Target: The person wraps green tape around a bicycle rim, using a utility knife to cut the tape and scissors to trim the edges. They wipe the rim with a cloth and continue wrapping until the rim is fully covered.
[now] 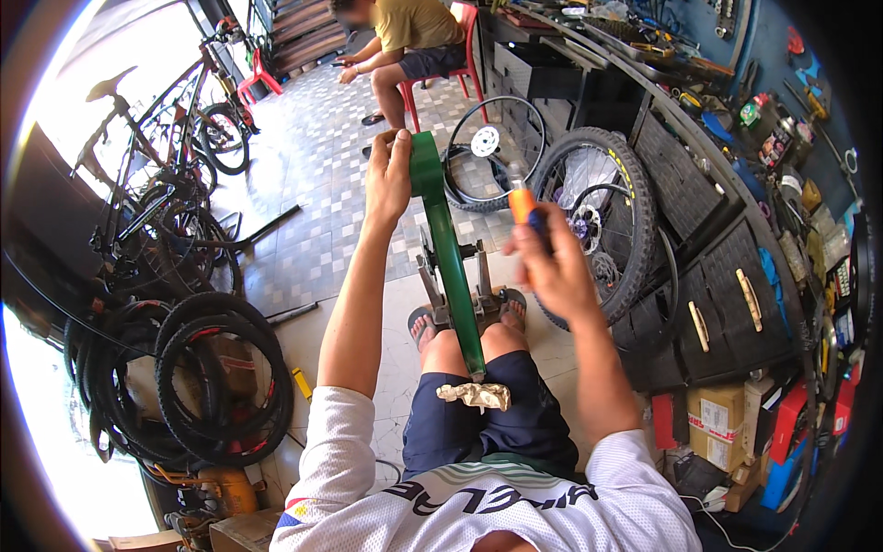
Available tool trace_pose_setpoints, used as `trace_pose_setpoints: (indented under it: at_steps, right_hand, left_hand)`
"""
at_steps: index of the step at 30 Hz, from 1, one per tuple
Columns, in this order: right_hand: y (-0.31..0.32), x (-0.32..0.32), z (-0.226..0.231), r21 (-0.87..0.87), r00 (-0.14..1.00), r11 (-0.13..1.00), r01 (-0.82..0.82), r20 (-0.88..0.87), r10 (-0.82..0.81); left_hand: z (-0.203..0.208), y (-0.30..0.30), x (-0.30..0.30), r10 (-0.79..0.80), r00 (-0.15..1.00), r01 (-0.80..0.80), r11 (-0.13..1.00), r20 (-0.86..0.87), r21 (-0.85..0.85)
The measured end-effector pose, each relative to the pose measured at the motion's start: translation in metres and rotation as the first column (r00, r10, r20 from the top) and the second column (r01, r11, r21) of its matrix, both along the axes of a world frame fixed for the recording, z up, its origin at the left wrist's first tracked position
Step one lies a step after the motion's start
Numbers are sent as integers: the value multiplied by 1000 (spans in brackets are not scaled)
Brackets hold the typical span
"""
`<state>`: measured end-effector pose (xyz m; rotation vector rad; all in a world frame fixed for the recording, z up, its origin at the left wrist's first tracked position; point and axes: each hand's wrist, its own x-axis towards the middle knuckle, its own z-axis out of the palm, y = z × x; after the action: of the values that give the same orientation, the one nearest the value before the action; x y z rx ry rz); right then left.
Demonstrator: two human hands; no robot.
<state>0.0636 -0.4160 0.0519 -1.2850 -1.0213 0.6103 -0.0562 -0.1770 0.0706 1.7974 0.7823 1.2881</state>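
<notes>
Sunlight floods a tiled bicycle workshop as the left hand [390, 175] clamps the top of a glossy green metal fork blade [448, 248], its lower end on a crumpled rag [475, 396] in the lap; the right hand [544, 262] grips an orange-and-blue tool [522, 204] beside it, near a knobby spoked wheel [602, 221].

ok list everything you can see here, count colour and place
green bar: 1, green, upright between the knees
rag: 1, beige, on the lap
tool: 1, orange handle, in right hand
stand: 1, grey, floor by the feet
wheel: 1, black tyre, leaning on drawers at right
loose tyres: several, black, lower left
bicycles: several, dark, upper left
seated person: 1, on red chair, top
left hand: grips bar's top
right hand: holds tool
</notes>
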Motion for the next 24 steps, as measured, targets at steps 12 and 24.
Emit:
trace_pose_setpoints:
  at_steps: [12, 24]
  right_hand:
    - [44, -50, -9, 89, 995, 993, -79, -53, 84]
    - [66, -51, -10, 34, 891, 993, 111, 440, -114]
  left_hand:
    - [-2, 4, -2, -5, 1000, 5, 999, 9, -33]
    - [-4, 8, 1, -6, 1000, 7, 999, 24, -44]
